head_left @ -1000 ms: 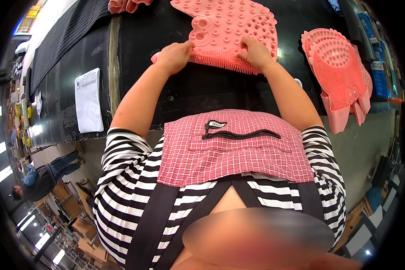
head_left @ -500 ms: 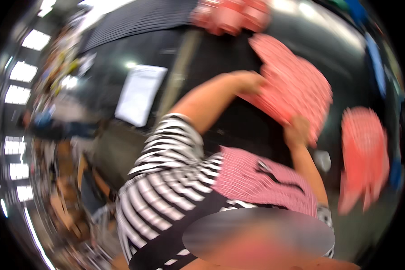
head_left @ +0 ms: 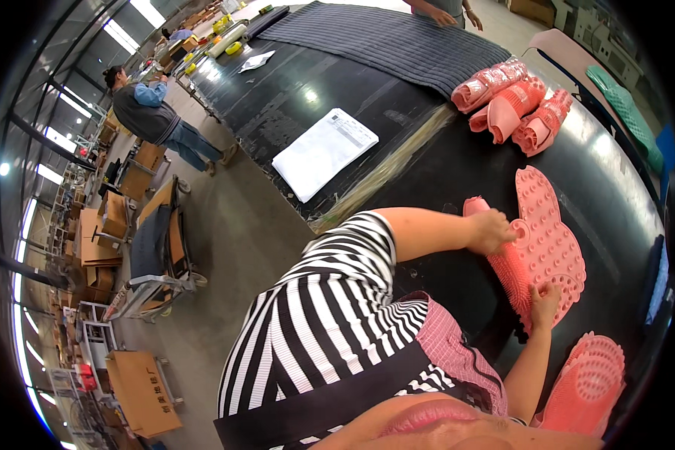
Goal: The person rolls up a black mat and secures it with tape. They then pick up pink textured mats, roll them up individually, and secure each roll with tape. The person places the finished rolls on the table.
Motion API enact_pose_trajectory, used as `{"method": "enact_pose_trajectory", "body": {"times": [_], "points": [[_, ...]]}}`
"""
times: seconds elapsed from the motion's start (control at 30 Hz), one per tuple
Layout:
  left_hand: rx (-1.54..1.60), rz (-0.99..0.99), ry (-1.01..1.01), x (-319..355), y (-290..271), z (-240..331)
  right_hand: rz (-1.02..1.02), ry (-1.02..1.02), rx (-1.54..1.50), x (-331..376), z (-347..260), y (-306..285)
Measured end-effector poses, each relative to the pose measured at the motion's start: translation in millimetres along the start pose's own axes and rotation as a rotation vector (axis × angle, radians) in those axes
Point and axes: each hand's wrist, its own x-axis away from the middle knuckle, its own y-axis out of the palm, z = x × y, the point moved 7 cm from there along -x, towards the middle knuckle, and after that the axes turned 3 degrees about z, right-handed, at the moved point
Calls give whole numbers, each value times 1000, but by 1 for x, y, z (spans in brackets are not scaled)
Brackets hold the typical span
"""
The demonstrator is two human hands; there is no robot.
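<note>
A pink rubber bath mat point(head_left: 551, 255) lies on the black table in front of me, its suction-cup underside facing up. The edge toward me is turned over into a bristly folded strip. My left hand point(head_left: 493, 232) has its fingers closed on the far end of that strip. Lower down, my right hand point(head_left: 545, 305) pinches the same mat near its near end. More pink mats point(head_left: 589, 382) lie stacked on the right, close to my right forearm. Several rolled pink mats point(head_left: 506, 112), some with a clear wrap, rest together farther back.
White printed sheets point(head_left: 326, 154) lie on the black table point(head_left: 427, 180) to the left. A long dark ribbed mat point(head_left: 382, 41) covers the far side, with another person's hand point(head_left: 444, 18) over it. One person point(head_left: 154, 116) stands left, beyond a cart point(head_left: 154, 247).
The mat has gone from raised and smooth-ridged to lying on the table, cups up, one edge folded. Both hands now grip along that fold. My view has shifted.
</note>
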Motion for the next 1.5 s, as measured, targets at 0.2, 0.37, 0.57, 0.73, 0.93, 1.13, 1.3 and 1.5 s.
{"method": "enact_pose_trajectory", "body": {"times": [0.2, 0.37, 0.57, 0.73, 0.93, 1.13, 1.3, 1.5], "points": [[-54, 105, 46, 10, -14, 21, -92, 89, -1, -40, 20, 5], [-73, -131, 47, -17, 12, 10, -218, 167, 82, -36, 3, 4], [-201, -385, -30, -50, 18, 18, 228, -356, 467, 40, -81, -15], [-46, -475, -175, -9, 5, 35, 112, -389, 320, 52, -89, -28], [87, -622, -232, 58, -15, 98, -177, -255, 228, 114, -82, -24], [198, -340, -280, 44, -30, 69, -668, 211, 141, 71, -80, -18], [149, -148, -85, 39, -25, 99, -400, -18, 70, 71, -56, -15], [285, -581, -213, 8, 13, 75, -60, -274, 93, 74, -86, -14]]}}
